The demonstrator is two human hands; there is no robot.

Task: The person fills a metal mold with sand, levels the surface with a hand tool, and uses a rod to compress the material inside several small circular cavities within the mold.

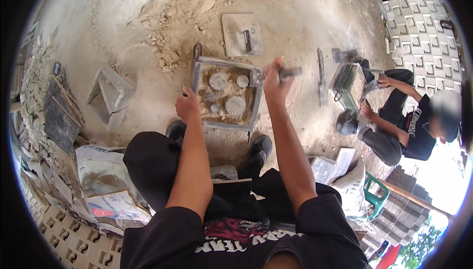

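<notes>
A grey metal mould frame (226, 125) lies on the dusty ground before me. Inside it, several round grey discs, among them a large disc (235, 105), sit in sandy powder. My left hand (188, 106) is closed at the frame's left side; what its fingers hold, if anything, is hidden. Over the right side of the frame, my right hand (277, 84) grips a short-handled hand tool (290, 72) with a dark handle. The tool's grey end reaches the frame's upper right part; its exact kind is unclear. Beyond the frame lies a flat plastering float (236, 35) with a dark handle.
A co-worker (423, 126) sits at the right beside another mould (347, 86). A dark bar (321, 79) lies between us. At the left are an angular grey frame (111, 96), dark slabs (61, 116) and an opened cement sack (116, 207). Patterned blocks (414, 37) stand stacked at the far right.
</notes>
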